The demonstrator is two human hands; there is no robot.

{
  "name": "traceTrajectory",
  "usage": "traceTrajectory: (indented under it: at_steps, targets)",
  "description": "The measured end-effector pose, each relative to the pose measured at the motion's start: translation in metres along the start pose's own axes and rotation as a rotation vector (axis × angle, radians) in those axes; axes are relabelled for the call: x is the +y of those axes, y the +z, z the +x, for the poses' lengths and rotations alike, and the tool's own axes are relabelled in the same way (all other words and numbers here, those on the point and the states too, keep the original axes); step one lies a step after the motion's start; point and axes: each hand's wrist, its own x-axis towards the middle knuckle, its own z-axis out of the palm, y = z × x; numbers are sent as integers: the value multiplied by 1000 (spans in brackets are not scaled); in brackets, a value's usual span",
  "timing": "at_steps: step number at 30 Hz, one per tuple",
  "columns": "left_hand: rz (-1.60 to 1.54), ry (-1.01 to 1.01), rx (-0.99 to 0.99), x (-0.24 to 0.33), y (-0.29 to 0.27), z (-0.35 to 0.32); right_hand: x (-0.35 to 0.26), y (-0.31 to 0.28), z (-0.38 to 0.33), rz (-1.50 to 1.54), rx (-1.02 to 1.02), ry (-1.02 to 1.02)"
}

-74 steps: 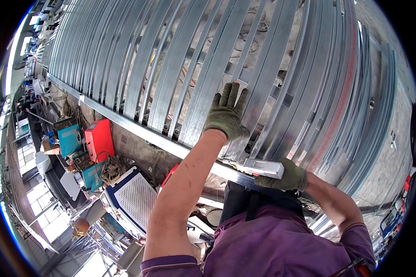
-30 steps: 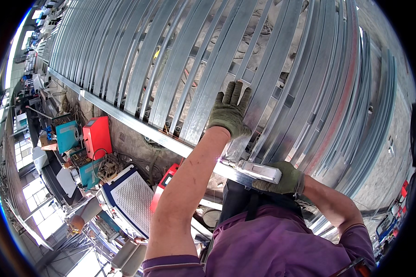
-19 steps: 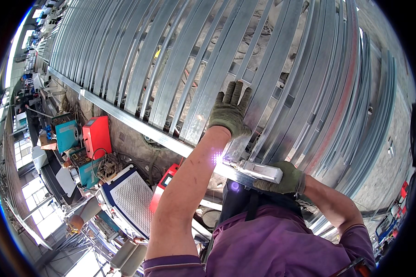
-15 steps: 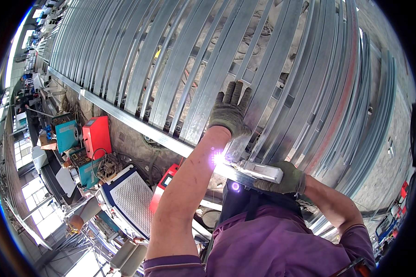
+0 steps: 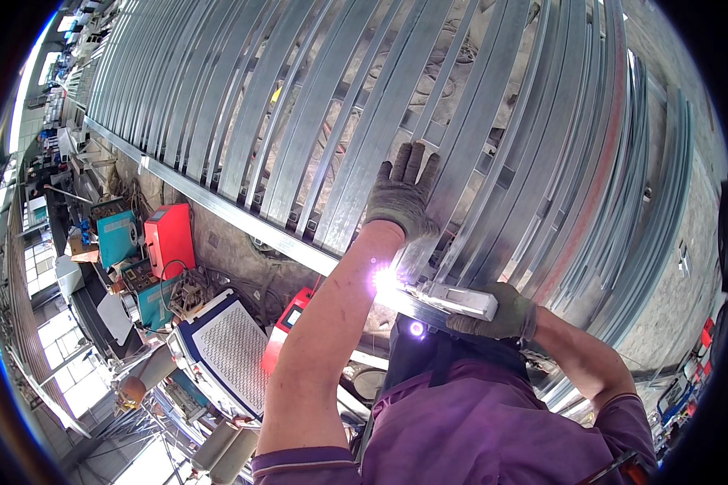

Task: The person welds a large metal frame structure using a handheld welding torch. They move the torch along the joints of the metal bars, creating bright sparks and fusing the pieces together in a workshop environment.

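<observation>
My left hand (image 5: 402,196), in a grey-green work glove, lies with fingers stretched out on the flat metal tubes (image 5: 368,162). In my right hand (image 5: 506,314), gloved the same way, is a welding torch (image 5: 466,301) with a pale boxy body, its front pointing left. A dazzling white-violet weld glow (image 5: 386,280) burns at the torch's front end, by the near edge rail (image 5: 230,212) where the tubes end. The glare and my left forearm hide the exact joint.
To the left on the floor stand a red machine box (image 5: 169,240), a teal box (image 5: 117,238) and a cabinet with a perforated top (image 5: 230,349). Another red unit (image 5: 286,330) sits close by my left forearm. Loose thin metal lengths (image 5: 632,206) lie along the right side.
The torch in my right hand and the weld glow have shifted very slightly to the right. My left hand stays in place on the tubes.
</observation>
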Motion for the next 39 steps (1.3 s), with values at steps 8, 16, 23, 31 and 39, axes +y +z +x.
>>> traceTrajectory:
  at_steps: [8,16,23,31,39]
  targets:
    - [0,-4,-2,1,0,0,0,-1,0,10,-23,29]
    - [9,-3,-6,0,1,0,11,2,1,19,-42,0]
    - [12,-8,-7,1,1,0,14,2,-1,82,-54,-8]
    - [-4,-10,-13,3,-4,-2,8,-2,-6,14,-58,69]
    - [-12,-16,-9,3,-4,-2,5,-5,-10,35,-47,75]
